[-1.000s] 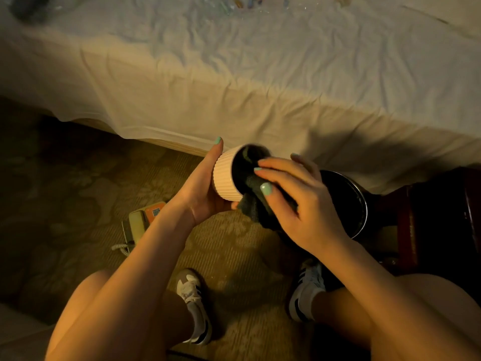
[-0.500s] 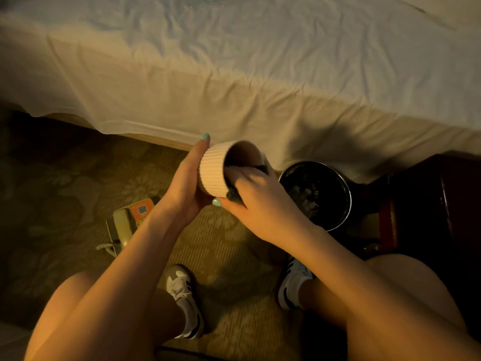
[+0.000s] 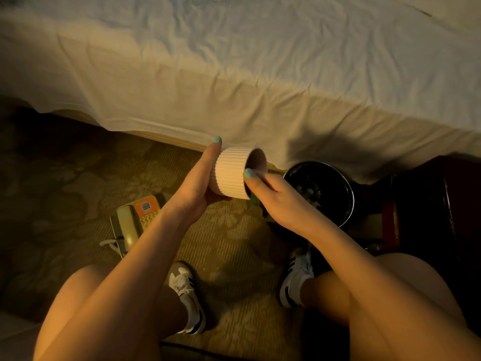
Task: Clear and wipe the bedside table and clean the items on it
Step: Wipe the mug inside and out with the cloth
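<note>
A ribbed pale pot (image 3: 230, 173) lies on its side in the air between my hands, its mouth turned right. My left hand (image 3: 197, 181) grips its base and side. My right hand (image 3: 281, 201) has its fingers pushed into the pot's mouth, thumb on the rim. A dark cloth (image 3: 256, 200) shows only as a small edge below that hand, the rest hidden in the pot. The dark wooden bedside table (image 3: 442, 204) stands at the right edge.
A round dark bin (image 3: 348, 194) with scraps inside stands on the carpet right of my hands. A beige telephone (image 3: 135, 220) with an orange panel lies on the floor at left. The bed's white sheet (image 3: 234, 74) hangs behind. My knees and sneakers fill the foreground.
My right hand has gone from holding the cloth at the pot's mouth to pushing it deep inside, so the cloth is nearly out of sight. The pot has turned slightly.
</note>
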`<state>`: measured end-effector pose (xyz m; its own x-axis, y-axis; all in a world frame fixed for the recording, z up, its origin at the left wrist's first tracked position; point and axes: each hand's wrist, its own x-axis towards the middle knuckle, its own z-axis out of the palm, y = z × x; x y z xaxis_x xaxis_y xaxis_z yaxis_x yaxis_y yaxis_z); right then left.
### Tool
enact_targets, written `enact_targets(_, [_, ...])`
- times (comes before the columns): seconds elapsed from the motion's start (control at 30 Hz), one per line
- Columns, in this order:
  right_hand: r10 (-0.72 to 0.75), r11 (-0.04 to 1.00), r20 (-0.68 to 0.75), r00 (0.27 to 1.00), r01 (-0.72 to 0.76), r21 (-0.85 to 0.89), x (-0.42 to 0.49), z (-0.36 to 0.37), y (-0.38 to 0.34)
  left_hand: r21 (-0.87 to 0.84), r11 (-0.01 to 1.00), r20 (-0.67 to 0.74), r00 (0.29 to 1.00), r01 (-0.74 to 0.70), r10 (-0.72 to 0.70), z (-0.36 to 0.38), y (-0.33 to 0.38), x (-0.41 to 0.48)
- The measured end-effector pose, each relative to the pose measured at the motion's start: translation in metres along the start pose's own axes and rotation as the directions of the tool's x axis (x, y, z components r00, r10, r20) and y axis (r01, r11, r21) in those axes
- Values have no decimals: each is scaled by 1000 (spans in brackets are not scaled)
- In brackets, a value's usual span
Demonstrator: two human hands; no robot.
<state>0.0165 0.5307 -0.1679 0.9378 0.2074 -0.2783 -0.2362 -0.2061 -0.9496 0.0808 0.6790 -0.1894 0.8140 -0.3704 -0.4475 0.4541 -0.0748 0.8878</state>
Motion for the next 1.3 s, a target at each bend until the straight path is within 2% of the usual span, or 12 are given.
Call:
enact_targets(0.13, [-110, 972, -230, 967, 57, -227, 2, 2, 6, 7, 1000, -16, 1000, -15, 15, 2, 1, 2])
enact_targets(0.23, [-418, 770, -358, 835, 116, -627, 0, -6, 9, 16, 999, -45, 999, -27, 28, -1, 1, 4])
enact_targets(0.3, [-543, 675, -388, 745, 111, -730, -1, -10, 8, 38, 999, -58, 998, -26, 29, -3, -1, 5])
enact_targets(0.33, [-558, 670, -367, 744, 143, -729, -1, -10, 8, 34, 999, -60, 998, -23, 25, -4, -3, 6])
enact_targets(0.43, [-443, 756, -150, 884, 278, -593, 1, -7, 9, -11, 1000, -44, 999, -13, 12, -6, -5, 6])
enact_targets(0.53, [-375, 789, -32, 926, 301, -536, 3, -5, 8, -39, 999, -16, 1000, -3, 3, -6, -5, 6])
enact_targets(0.7, [-287, 841, -28, 958, 238, -485, 0, 1, 3, -40, 998, 71, 997, 38, -35, 2, -4, 5])
enact_targets(0.87, [-268, 783, -55, 962, 184, -594, -2, 1, -3, -31, 997, 88, 994, 65, -62, 2, 1, 6])
enact_targets(0.97, [-181, 814, -28, 983, 133, -566, -4, 9, -1, -1, 998, 91, 994, 68, -68, 3, -4, 2])
enact_targets(1.03, [-134, 864, -17, 991, 109, -492, -3, 13, 1, -18, 998, 57, 997, 60, -59, 4, -9, -1])
enact_targets(1.17, [-87, 969, -137, 987, 52, -241, 1, 12, -1, -61, 998, 6, 1000, -14, 14, 10, -12, -6])
enact_targets(1.3, [-15, 998, -204, 979, 28, 63, 3, 6, -5, -114, 981, -39, 987, -157, 154, 17, -16, -6])
